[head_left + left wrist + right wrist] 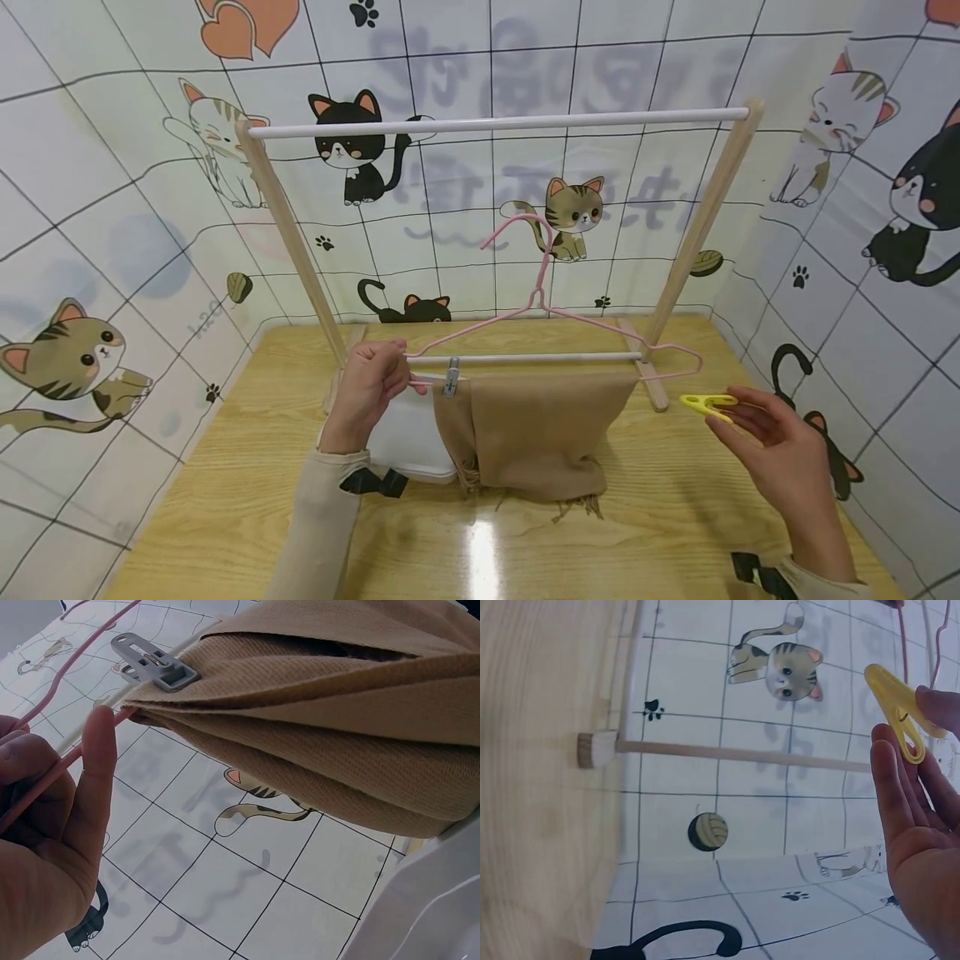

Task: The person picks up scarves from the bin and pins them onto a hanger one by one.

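My left hand (375,379) grips the left end of a pink clothes hanger (542,287), holding it up over the table. A tan fringed scarf (551,429) hangs folded over the hanger's lower bar. Near its left edge a grey clothespin (451,377) clamps the scarf to the bar; the left wrist view shows this clothespin (156,664) close to my thumb. Out to the right, my right hand (783,454) pinches a yellow clothespin (707,404) between thumb and fingers, just apart from the hanger's right end. In the right wrist view the yellow clothespin (894,705) points away from the palm.
A drying rack with a white top rod (495,125) and wooden posts (701,225) stands behind the hanger. A white tray (412,437) sits on the wooden table (247,500), partly hidden by the scarf. Cat-printed sheeting (450,183) encloses the back and sides.
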`<state>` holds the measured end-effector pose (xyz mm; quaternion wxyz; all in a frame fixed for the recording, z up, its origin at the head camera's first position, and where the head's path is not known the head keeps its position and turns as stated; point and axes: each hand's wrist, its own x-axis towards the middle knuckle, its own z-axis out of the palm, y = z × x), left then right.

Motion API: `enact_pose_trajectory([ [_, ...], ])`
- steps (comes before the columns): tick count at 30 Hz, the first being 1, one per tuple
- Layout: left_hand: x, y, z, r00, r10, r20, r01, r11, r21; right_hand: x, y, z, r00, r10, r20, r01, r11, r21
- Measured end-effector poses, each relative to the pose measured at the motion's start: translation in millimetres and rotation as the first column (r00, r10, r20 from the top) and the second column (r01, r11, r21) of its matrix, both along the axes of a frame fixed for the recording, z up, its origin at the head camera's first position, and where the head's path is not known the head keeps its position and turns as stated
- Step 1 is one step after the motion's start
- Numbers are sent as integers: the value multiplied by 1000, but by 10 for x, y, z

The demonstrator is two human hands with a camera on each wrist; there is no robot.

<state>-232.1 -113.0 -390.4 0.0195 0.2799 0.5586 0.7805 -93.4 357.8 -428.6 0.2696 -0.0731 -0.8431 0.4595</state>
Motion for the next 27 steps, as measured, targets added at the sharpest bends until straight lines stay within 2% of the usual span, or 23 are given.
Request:
enact_pose_trajectory([
  [3, 0, 3, 1, 1000, -2, 8, 2, 1000, -5, 1, -66, 57, 995, 28, -94, -24, 999, 34],
  [7, 4, 1, 4, 1000, 3, 6, -3, 1000, -14, 1, -142, 143, 983, 77, -164, -69, 996, 55],
  [11, 7, 3, 7, 1000, -14, -8, 14, 1000, -11, -3, -216, 210, 976, 114, -187, -99, 991, 87],
  [19, 6, 19, -5, 1000, -14, -20, 14, 1000, 4, -38, -328, 316, 972, 128, -198, -100, 984, 146],
  [23, 5, 19, -5, 1000, -19, -17, 19, 1000, 6, -55, -337, 361, 954, 160, -252, -107, 971, 212],
  [27, 9, 14, -2, 999, -26, -19, 26, 1000, 5, -83, -334, 422, 920, 209, -331, -104, 946, 307],
])
